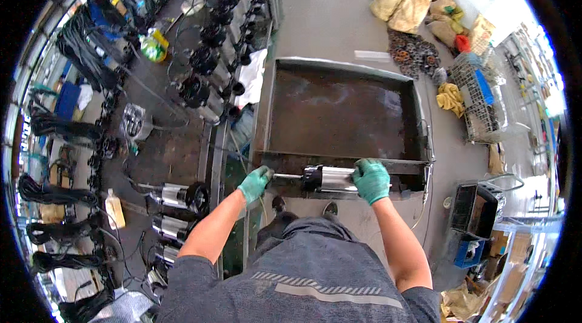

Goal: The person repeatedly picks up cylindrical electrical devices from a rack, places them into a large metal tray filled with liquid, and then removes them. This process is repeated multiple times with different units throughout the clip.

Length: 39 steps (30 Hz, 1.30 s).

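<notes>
A silver cylindrical motor (337, 179) with a black ribbed end lies sideways over the near trough of a metal tank (348, 156). My right hand (372, 181), in a green glove, is closed around the motor's right end. A thin metal shaft (287, 176) sticks out from the black end toward the left. My left hand (256, 183), also gloved in green with dark, dirty fingertips, is closed at the shaft's far left tip. Its fingers hide that tip.
Rows of similar silver-and-black motors (177, 194) and coiled black cables (60, 193) fill the left side. A plastic bottle (114, 209) stands among them. On the right are a wire basket (476, 96), sacks (409, 8), a black crate (474, 206) and a blue bin (468, 253).
</notes>
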Motion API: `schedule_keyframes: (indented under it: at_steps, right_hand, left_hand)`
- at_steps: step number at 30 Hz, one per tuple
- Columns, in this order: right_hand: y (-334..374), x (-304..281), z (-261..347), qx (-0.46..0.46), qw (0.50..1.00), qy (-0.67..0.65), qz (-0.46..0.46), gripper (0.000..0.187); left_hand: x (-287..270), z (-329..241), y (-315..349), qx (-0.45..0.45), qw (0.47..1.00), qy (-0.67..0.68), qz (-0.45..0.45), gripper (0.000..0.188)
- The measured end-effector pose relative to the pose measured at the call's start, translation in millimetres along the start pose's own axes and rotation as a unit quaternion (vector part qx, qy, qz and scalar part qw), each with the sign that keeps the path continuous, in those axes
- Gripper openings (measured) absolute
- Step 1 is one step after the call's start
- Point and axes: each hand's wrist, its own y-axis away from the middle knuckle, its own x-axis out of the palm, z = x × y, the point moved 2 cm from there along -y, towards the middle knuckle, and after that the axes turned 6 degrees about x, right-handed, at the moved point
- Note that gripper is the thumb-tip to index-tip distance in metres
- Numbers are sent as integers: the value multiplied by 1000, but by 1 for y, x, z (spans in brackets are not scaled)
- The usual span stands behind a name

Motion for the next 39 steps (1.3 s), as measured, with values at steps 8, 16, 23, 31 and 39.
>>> schedule_keyframes:
  at_steps: [8,16,23,31,39]
  right_hand:
    - [-3,-1,7,18,999,10,34,16]
    - [-5,0,5,22,999,14,32,15]
    - [-5,-1,7,20,999,15,32,15]
    - [-4,-3,11,19,999,10,38,15]
    - [-5,-1,2,14,999,12,48,15]
  left_hand:
    - [8,8,2,-108,965,239,-22,34]
    - [15,-10,5,-153,945,287,-40,38]
    - [-17,28,-26,-168,905,367,-136,42]
    - [-73,75,-43,-86,942,35,-323,44]
    - [-65,10,-17,12,853,463,-240,25]
